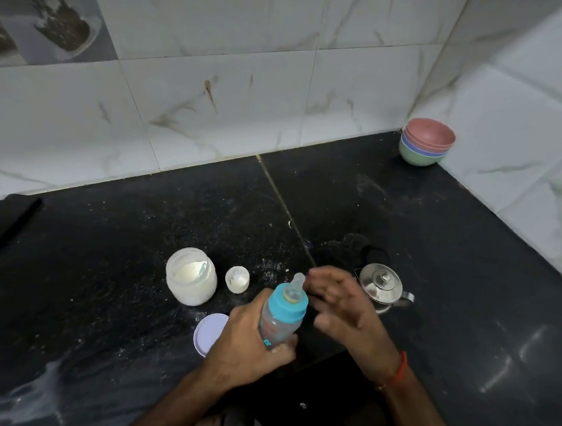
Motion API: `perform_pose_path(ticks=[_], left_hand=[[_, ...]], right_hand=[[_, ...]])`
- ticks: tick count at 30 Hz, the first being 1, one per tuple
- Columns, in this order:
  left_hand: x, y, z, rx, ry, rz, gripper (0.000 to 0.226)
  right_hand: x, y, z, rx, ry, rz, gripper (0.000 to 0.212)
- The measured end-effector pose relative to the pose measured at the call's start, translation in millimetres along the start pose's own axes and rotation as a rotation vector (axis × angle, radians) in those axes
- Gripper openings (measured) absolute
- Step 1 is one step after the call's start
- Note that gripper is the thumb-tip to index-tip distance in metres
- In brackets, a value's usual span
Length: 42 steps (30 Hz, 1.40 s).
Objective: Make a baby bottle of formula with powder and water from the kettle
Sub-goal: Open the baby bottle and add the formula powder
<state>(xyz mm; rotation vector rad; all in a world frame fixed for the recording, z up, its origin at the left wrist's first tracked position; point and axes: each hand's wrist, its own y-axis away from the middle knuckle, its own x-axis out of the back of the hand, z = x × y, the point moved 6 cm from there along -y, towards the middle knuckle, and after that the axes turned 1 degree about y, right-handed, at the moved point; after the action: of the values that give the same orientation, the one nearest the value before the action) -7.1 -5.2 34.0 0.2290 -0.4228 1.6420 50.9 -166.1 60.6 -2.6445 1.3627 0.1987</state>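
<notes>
Left hand (pixel 247 340): gripping the baby bottle (pixel 280 319), teat on, tilted;
Right hand (pixel 343 303): open, beside the teat;
Kettle (pixel 381 286): on bench (pixel 437 243), lid on

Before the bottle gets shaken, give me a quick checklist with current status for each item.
1. Baby bottle gripped by left hand: ok.
2. Teal collar and teat on the bottle: ok; tightness cannot tell.
3. Right hand holding nothing, open beside the teat: ok.
4. Powder jar closed: not ok, its lid lies on the counter.
5. Steel kettle upright, lid on: ok.
6. Water and powder inside bottle: cannot tell.
</notes>
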Motion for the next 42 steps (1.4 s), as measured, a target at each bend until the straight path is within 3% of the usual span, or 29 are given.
perform_pose_path(ticks=[4,8,9,11,14,19,24,28,31,34,39,42], left_hand=[[-7,6,-6,0.076,0.01,-0.099,0.06],[8,12,-16,0.137,-0.087,-0.018,0.037],[14,15,-21,0.163,-0.091,0.001,0.035],[24,21,-28,0.196,-0.101,0.028,0.032],[35,31,-36,0.227,-0.104,0.051,0.031],[44,47,-41,0.263,-0.111,0.081,0.03],[55,55,-43,0.298,-0.104,0.112,0.033],[57,57,-45,0.325,-0.076,0.143,0.034],[57,55,-45,0.302,-0.067,0.162,0.035],[56,53,-42,0.279,-0.055,0.163,0.04],[57,48,-42,0.258,-0.055,0.165,0.039],[58,43,-43,0.257,-0.045,0.181,0.039]], right_hand=[[-27,1,5,-0.04,0.138,-0.057,0.051],[-11,-25,12,-0.051,-0.048,0.257,0.049],[-5,-34,18,-0.067,0.057,0.32,0.045],[7,-57,35,-0.119,0.512,0.338,0.039],[10,-92,68,-0.15,1.115,0.188,0.041],[8,-122,111,-0.271,1.445,0.07,0.048],[8,-119,129,-0.354,1.45,0.021,0.062],[-4,-115,118,-0.207,1.367,0.018,0.077],[-25,-119,116,-0.108,1.459,-0.085,0.078],[-39,-123,130,-0.149,1.491,-0.205,0.076],[-40,-122,126,-0.065,1.396,-0.132,0.057],[-31,-114,107,0.023,1.19,-0.003,0.054]])
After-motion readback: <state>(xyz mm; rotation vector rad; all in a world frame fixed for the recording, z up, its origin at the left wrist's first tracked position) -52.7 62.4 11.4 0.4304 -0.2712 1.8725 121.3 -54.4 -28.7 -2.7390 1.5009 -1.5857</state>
